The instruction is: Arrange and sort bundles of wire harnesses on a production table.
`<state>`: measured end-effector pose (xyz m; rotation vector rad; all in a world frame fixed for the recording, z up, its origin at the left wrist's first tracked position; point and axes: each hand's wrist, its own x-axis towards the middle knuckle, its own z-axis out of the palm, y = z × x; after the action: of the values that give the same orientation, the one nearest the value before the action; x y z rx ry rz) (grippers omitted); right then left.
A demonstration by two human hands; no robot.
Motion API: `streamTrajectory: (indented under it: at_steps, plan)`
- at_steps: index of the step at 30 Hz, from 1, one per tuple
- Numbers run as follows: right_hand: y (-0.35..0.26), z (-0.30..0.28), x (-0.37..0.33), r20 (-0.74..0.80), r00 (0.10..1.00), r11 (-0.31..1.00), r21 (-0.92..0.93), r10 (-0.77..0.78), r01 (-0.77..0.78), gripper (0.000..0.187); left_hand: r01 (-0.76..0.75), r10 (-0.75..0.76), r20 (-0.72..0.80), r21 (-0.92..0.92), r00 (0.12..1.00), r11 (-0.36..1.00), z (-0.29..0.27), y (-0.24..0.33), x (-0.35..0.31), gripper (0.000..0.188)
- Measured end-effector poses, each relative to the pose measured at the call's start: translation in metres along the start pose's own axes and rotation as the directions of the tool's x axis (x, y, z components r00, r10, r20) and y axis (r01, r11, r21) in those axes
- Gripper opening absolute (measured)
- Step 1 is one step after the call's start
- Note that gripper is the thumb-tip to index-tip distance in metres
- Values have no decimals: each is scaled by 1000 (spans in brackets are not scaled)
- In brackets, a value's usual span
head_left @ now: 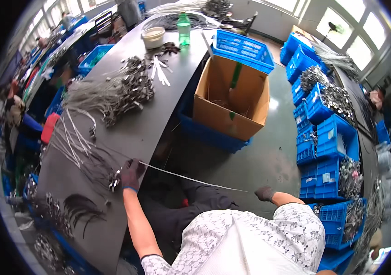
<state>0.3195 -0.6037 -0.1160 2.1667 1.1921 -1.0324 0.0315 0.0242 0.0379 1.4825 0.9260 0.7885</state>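
Workshop light came through tall windows at one o'clock, and a long dark bench (158, 91) curved from eleven o'clock down to seven o'clock. The left hand (132, 175), in a dark glove, sat at the bench edge just left of centre, its grip clamped on one end of a thin pale cable (191, 178). That cable ran taut toward four o'clock, over the person's dark trousers, to the right hand (265, 193), also gloved, whose grip was closed on the far end. Just beside the left hand, at nine o'clock of it, lay a spread of loose cables (81, 151) with metal ends, fanned across the bench. Farther up the bench, at ten o'clock, a larger heap of cables with dark fittings (122, 91) was piled. Near twelve o'clock stood a green bottle (184, 28) and, just beside it, a pale round bowl (153, 36). An open cardboard box (232, 98) rested on a blue crate (213, 135) on the floor off the bench edge, above centre, with another blue crate (243, 48) behind it. Stacked blue bins (323, 137), some holding metal parts, lined the floor at three o'clock. The person's patterned white shirt (250, 243) filled the six o'clock edge.
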Motion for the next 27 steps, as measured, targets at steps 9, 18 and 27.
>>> streamTrajectory:
  at_steps: [9,18,27]
  plan:
    - [-161,-191,41,-625,733,765,323,-270,557,23,224,-303,-54,-554,951,802,22,-1,8,16]
    - [-414,-369,104,-930,343,514,233,-130,825,22,54,-81,-240,-119,967,991,41,-11,-70,28]
    - [-527,-435,122,-644,704,105,711,-301,696,36,49,103,-503,280,858,959,-95,-17,-2,31]
